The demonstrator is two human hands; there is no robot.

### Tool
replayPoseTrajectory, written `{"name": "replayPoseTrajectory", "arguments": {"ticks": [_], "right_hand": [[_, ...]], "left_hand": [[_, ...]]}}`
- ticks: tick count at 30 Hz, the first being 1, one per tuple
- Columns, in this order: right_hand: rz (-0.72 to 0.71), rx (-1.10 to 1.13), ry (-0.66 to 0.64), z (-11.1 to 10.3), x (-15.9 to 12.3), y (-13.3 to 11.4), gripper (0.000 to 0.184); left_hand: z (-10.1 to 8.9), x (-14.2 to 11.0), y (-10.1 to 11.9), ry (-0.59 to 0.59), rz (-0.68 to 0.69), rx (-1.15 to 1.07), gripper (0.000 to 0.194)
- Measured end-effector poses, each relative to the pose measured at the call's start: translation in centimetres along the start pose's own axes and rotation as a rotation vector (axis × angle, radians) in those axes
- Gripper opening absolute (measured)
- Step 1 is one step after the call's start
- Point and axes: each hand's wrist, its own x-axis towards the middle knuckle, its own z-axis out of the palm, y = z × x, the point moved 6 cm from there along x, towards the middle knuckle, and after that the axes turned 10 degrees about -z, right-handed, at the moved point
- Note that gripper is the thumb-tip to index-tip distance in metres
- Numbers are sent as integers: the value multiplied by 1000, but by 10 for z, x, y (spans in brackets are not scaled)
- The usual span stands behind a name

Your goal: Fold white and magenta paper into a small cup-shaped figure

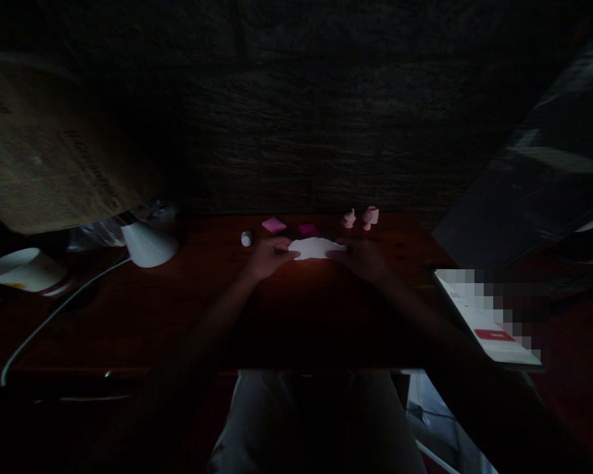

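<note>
Between both hands, above the dark wooden table, stretches a flat white piece (pixel 313 248) with a ragged edge; whether it is clay or paper I cannot tell. My left hand (pixel 269 257) pinches its left end, thumb in front. Its right end is pinched by my right hand (pixel 366 258), whose fingers are partly lost in shadow. Just beyond the hands lie a pink square (pixel 273 225) and a darker magenta piece (pixel 308 230), partly hidden by the white piece. A small white lump (pixel 246 238) sits left of my left hand. Two small pink figures (pixel 349 218) (pixel 371 216) stand behind my right hand.
The wooden table (pixel 178 316) meets a dark wall at the back. At left are a white cone-shaped object (pixel 148 245) with a cable (pixel 64 308), a paper cup (pixel 27 270) and a large brown bag (pixel 54 145). A white box (pixel 484 322), partly pixelated, lies at the right edge.
</note>
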Motion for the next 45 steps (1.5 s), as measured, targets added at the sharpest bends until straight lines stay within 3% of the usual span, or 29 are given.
{"name": "replayPoseTrajectory", "arguments": {"ticks": [11,22,31,42,45], "right_hand": [[-46,93,99,0,-2,-10,17],[24,36,134,2,0,-16,20],[-60,170,180,7,0,-16,16],[-140,119,245,6,-1,-34,16],[-157,122,225,8,-1,-38,17]], "left_hand": [[4,-6,16,-4,69,25,21],[8,-6,20,118,58,177,15],[11,-5,25,128,216,-4,22],[11,-7,26,154,223,15,24],[14,-8,29,121,234,24,17]]}}
